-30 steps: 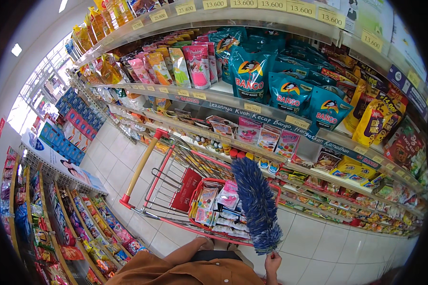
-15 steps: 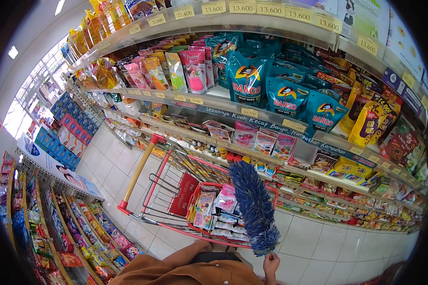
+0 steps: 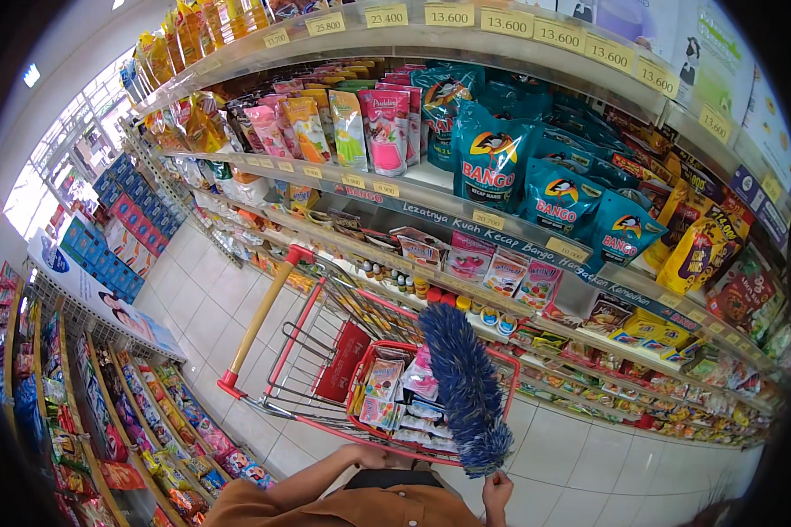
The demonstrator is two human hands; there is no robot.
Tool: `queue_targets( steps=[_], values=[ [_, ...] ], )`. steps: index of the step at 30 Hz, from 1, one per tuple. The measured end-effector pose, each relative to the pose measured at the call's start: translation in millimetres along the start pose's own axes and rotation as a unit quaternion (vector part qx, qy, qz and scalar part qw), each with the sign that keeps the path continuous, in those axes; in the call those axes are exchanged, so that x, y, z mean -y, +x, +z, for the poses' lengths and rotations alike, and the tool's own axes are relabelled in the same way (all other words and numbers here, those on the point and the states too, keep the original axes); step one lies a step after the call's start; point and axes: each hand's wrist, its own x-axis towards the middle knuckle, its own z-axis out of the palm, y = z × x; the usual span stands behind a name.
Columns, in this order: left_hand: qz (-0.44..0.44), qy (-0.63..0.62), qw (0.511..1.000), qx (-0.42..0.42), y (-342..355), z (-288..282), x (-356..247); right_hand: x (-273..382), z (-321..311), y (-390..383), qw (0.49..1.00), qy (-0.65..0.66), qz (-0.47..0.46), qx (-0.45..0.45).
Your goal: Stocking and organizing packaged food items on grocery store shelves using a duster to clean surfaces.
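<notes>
My right hand [image 3: 497,488] is closed on the handle of a blue feather duster [image 3: 464,386], which points up and leftward over a red basket [image 3: 366,428]. The basket is full of small packets [image 3: 385,388] and sits in a red wire shopping cart [image 3: 308,351] with a wooden handle [image 3: 257,320]. My left hand [image 3: 368,456] rests on the basket's near rim. Brown sleeves cover both forearms.
Long shelves [image 3: 431,198] ahead hold teal sauce pouches [image 3: 492,158], pink and green packets and small sachets. A low rack [image 3: 105,386] of snacks runs along my left. White floor tiles [image 3: 580,457] lie between them, with blue boxes [image 3: 127,220] stacked farther down the aisle.
The view has shifted slightly, so the cart and shelves sit a little lower and closer. The duster stays upright in my right hand.
</notes>
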Motion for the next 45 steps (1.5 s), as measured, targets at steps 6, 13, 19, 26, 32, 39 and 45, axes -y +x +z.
queue_targets(
  steps=[6,13,19,26,32,39,45],
  values=[
    [0.262,-0.005,0.896,-0.359,-161,-146,-111,17,-1,-14,1.0,0.017,-0.004,-0.023],
    [0.342,0.165,0.603,-0.701,-126,-376,-103,49,12,-43,0.997,-0.003,0.026,-0.077],
    [0.153,0.339,0.698,-0.612,-97,-436,-109,10,39,-82,0.99,-0.002,0.078,-0.116],
    [0.183,0.39,0.696,-0.575,-116,-422,-142,21,57,-114,0.978,-0.012,0.104,-0.179],
    [0.277,0.309,0.698,-0.584,-86,-411,-139,26,66,-99,0.979,0.017,0.078,-0.189],
    [0.393,-0.071,0.771,-0.496,-150,-261,-114,2,58,-90,0.989,0.024,0.07,-0.129],
    [0.129,-0.09,0.971,-0.182,-182,-88,-4,37,26,-57,0.998,-0.015,0.034,-0.045]
  ],
)
